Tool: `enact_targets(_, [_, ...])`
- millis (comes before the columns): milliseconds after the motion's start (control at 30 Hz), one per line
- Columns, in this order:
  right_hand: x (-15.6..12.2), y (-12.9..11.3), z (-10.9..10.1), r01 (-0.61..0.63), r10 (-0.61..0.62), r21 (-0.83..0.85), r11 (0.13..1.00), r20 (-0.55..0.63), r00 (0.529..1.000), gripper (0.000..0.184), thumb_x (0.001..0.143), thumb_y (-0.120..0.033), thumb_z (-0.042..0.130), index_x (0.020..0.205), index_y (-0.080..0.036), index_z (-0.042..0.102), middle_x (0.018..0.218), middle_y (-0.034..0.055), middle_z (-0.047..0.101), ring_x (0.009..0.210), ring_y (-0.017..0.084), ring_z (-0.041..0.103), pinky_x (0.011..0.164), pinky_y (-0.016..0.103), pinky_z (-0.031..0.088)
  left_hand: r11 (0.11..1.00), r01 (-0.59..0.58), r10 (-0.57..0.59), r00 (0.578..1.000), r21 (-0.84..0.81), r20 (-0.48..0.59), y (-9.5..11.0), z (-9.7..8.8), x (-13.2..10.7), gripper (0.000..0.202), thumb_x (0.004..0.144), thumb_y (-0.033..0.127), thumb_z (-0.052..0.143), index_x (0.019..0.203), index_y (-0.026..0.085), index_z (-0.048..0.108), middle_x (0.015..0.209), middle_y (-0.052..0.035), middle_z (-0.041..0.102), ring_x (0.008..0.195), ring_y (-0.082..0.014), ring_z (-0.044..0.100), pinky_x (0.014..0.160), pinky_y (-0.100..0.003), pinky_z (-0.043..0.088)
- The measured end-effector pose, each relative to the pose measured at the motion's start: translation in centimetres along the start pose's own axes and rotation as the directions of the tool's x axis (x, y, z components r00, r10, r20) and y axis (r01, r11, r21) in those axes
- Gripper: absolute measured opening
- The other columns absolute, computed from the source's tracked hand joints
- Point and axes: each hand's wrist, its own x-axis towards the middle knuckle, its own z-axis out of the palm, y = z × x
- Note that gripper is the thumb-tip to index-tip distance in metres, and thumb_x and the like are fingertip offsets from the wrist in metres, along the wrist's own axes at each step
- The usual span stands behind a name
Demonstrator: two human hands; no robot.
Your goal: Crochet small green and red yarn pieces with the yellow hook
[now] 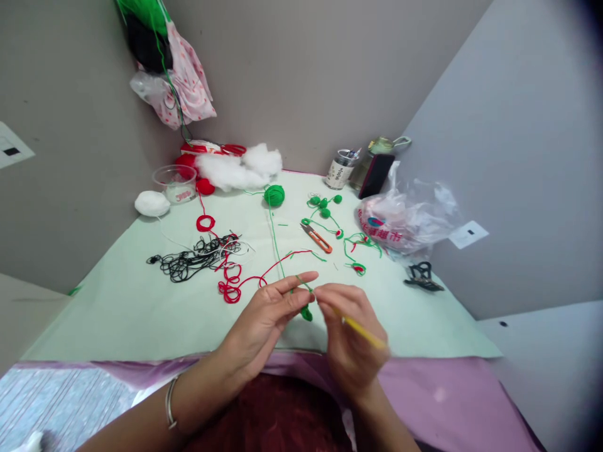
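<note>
My left hand (273,314) pinches a small green crochet piece (306,312), with green yarn (277,245) running over its raised index finger. That strand leads up the table to a green yarn ball (274,196). In my right hand (353,326) is a crochet hook with a yellow handle (362,329), gripped like a pencil and slightly blurred. The hook's tip meets the work at the left fingertips, where the fingers hide it. Beyond the hands lie orange thread snips (317,238) and several small green crocheted pieces (325,212).
Tangled black yarn (188,263) and loose red yarn (230,292) lie left. Behind are a clear plastic tub (175,185), a white yarn ball (152,203) and white stuffing (230,172). A pen cup (340,169), phone (377,176), plastic bag (405,216) and black hair claw (423,276) stand right.
</note>
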Motion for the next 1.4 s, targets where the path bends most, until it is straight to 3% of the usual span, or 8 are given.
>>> enact_targets(100, [1.0, 0.1, -0.4, -0.241, 0.266, 0.307, 0.921, -0.043, 0.963, 0.02, 0.101, -0.015, 0.059, 0.099, -0.023, 0.077, 0.083, 0.0027, 0.071, 0.068, 0.015, 0.065, 0.061, 0.03, 0.055, 0.996, -0.05, 0.052, 0.998, 0.081, -0.023, 0.2, -0.2, 0.0, 0.038, 0.072, 0.032, 0.095, 0.108, 0.022, 0.086, 0.077, 0.0011, 0.067, 0.077, -0.0118, 0.054, 0.079, -0.025, 0.041])
enact_targets(167, [1.2, 0.0, -0.3, -0.301, 0.342, 0.404, 0.864, -0.031, 0.939, 0.021, 0.103, -0.019, 0.057, 0.094, -0.022, 0.076, 0.081, 0.002, 0.068, 0.062, 0.013, 0.062, 0.057, 0.028, 0.053, 0.978, -0.14, 0.148, 0.988, 0.152, -0.04, 0.2, -0.1, 0.0, 0.042, 0.073, 0.028, 0.094, 0.114, 0.025, 0.084, 0.076, 0.0035, 0.065, 0.076, -0.0111, 0.053, 0.079, -0.025, 0.041])
enact_targets(233, [0.9, -0.1, 0.2, -0.281, 0.304, 0.329, 0.901, -0.018, 0.953, 0.019, 0.102, -0.017, 0.059, 0.097, -0.023, 0.076, 0.082, 0.0018, 0.068, 0.067, 0.014, 0.064, 0.06, 0.028, 0.054, 0.961, -0.208, 0.219, 0.975, 0.183, -0.044, -0.2, 0.0, -0.1, 0.049, 0.075, 0.026, 0.093, 0.123, 0.029, 0.081, 0.076, 0.0051, 0.064, 0.077, -0.0107, 0.055, 0.082, -0.024, 0.042])
enact_targets(300, [0.1, -0.1, 0.8, -0.148, 0.152, 0.126, 0.981, -0.023, 0.988, 0.023, 0.1, -0.012, 0.061, 0.106, -0.026, 0.077, 0.089, 0.003, 0.07, 0.079, 0.017, 0.068, 0.067, 0.03, 0.057, 0.961, -0.227, 0.235, 0.971, 0.159, -0.033, -0.6, 0.1, -0.1, 0.055, 0.078, 0.027, 0.092, 0.13, 0.029, 0.077, 0.077, 0.005, 0.066, 0.079, -0.0109, 0.057, 0.084, -0.025, 0.043])
enact_targets(433, [-0.8, 0.2, 1.2, 0.12, -0.126, -0.106, 0.987, -0.05, 0.991, 0.037, 0.096, -0.005, 0.064, 0.122, -0.029, 0.076, 0.106, 0.0066, 0.074, 0.093, 0.02, 0.071, 0.075, 0.033, 0.059, 0.997, -0.072, 0.072, 0.997, 0.006, 0.002, -0.7, 0.1, -0.2, 0.062, 0.074, 0.029, 0.095, 0.132, 0.023, 0.075, 0.082, 0.0012, 0.07, 0.082, -0.0123, 0.06, 0.084, -0.025, 0.045])
enact_targets(533, [-0.2, 0.3, 0.4, -0.057, 0.067, 0.106, 0.993, -0.089, 0.994, 0.028, 0.098, -0.008, 0.062, 0.111, -0.027, 0.077, 0.093, 0.0038, 0.073, 0.083, 0.017, 0.068, 0.07, 0.031, 0.057, 0.997, 0.061, -0.06, 0.998, -0.053, 0.027, 0.0, -0.2, -0.1, 0.054, 0.071, 0.028, 0.096, 0.122, 0.019, 0.081, 0.082, -0.0001, 0.067, 0.079, -0.0107, 0.057, 0.081, -0.023, 0.045])
enact_targets(700, [0.9, 0.2, -0.4, -0.285, 0.368, 0.511, 0.811, -0.066, 0.928, 0.019, 0.101, -0.019, 0.062, 0.095, -0.025, 0.079, 0.083, 0.0013, 0.069, 0.067, 0.013, 0.06, 0.061, 0.028, 0.05, 1.0, 0.012, -0.011, 1.0, -0.025, 0.023, 0.5, -0.7, -0.2, 0.042, 0.073, 0.027, 0.094, 0.113, 0.022, 0.084, 0.08, 0.0011, 0.062, 0.075, -0.0097, 0.053, 0.077, -0.022, 0.043])
enact_targets(1400, [0.3, 0.0, 0.5, -0.363, 0.425, 0.476, 0.801, -0.024, 0.905, 0.014, 0.101, -0.022, 0.065, 0.099, -0.026, 0.079, 0.088, -0.0007, 0.069, 0.072, 0.012, 0.062, 0.068, 0.029, 0.05, 0.992, -0.052, 0.051, 0.999, 0.115, 0.011, -0.3, 0.0, -0.2, 0.028, 0.079, 0.029, 0.088, 0.107, 0.026, 0.085, 0.081, 0.0015, 0.059, 0.083, -0.0141, 0.051, 0.083, -0.026, 0.039])
